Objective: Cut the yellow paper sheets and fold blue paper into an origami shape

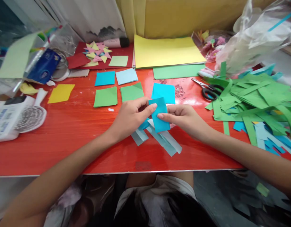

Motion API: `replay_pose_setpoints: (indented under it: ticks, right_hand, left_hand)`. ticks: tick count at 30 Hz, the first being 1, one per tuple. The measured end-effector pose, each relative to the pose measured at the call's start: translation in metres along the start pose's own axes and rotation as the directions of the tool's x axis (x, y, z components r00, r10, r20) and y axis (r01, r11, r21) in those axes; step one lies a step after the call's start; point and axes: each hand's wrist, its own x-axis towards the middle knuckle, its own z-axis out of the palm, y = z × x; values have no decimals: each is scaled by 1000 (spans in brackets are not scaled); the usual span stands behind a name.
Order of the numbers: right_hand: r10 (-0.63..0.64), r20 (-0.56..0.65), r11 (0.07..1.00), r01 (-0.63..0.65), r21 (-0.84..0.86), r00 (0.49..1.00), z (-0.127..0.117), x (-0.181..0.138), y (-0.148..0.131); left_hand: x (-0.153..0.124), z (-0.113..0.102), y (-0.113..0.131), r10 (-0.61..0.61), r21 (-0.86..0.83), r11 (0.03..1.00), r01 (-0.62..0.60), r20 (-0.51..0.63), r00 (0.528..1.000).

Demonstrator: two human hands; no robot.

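Observation:
Between both hands I hold a small blue paper rectangle (160, 119) above the red table. My left hand (136, 115) pinches its upper left corner, thumb on top. On the right side, my right hand (184, 118) presses its thumb on the paper's face with the fingers behind it. Beneath the hands lie pale blue paper strips (164, 142), partly hidden. Just beyond is a blue paper square (164, 92). Two stacks of green squares, the left green stack (105, 96) and the right green stack (132, 91), sit left of it.
Scissors (209, 90) with black handles lie right of the hands. A heap of green paper strips (256, 97) covers the table's right side. Yellow sheets (169, 52) stand at the back. A white hairbrush (36, 115) and a yellow square (61, 93) are at left.

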Motion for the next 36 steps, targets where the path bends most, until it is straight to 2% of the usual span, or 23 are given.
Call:
replay_pose_setpoints:
  ticks: [9, 12, 15, 19, 21, 26, 30, 32, 33, 35, 36]
  right_hand:
    - [10, 140, 999, -5, -36, 990, 7, 0, 6]
    - [4, 138, 999, 4, -54, 990, 9, -1, 7]
    - [-33, 137, 999, 32, 11, 990, 9, -2, 8]
    - [-47, 124, 998, 50, -25, 991, 8, -3, 9]
    - [-48, 125, 998, 52, -30, 991, 8, -2, 9]
    - [-10, 196, 997, -6, 81, 981, 6, -3, 2]
    - [-40, 192, 999, 35, 30, 981, 4, -4, 1]
    - [-51, 224, 997, 63, -45, 973, 5, -6, 3]
    - [-59, 240, 993, 81, -84, 969, 5, -6, 4]
    - [-84, 237, 982, 121, -144, 968, 4, -7, 4]
    - [-106, 215, 976, 143, -162, 971, 4, -7, 4]
  left_hand:
    - [3, 1, -1, 58, -75, 996, -54, 62, 996]
    - [1, 1, 2, 80, -47, 996, -76, 76, 994]
    - [0, 1, 2, 100, -33, 995, -97, 92, 991]
    - [1, -1, 1, 60, -59, 997, -54, 109, 992]
    - [2, -3, 2, 22, -78, 997, -17, 67, 997]
    - [7, -11, 2, 4, -63, 998, -16, -184, 983]
    - [14, -22, -6, 20, -39, 999, -29, -214, 977]
    - [21, -33, -12, 22, -56, 998, -38, -268, 963]
    - [24, -38, -15, 44, -61, 996, -68, -329, 943]
    - [28, -46, -17, 95, -76, 989, -130, -354, 931]
    - [29, -46, -16, 115, -79, 986, -145, -300, 947]
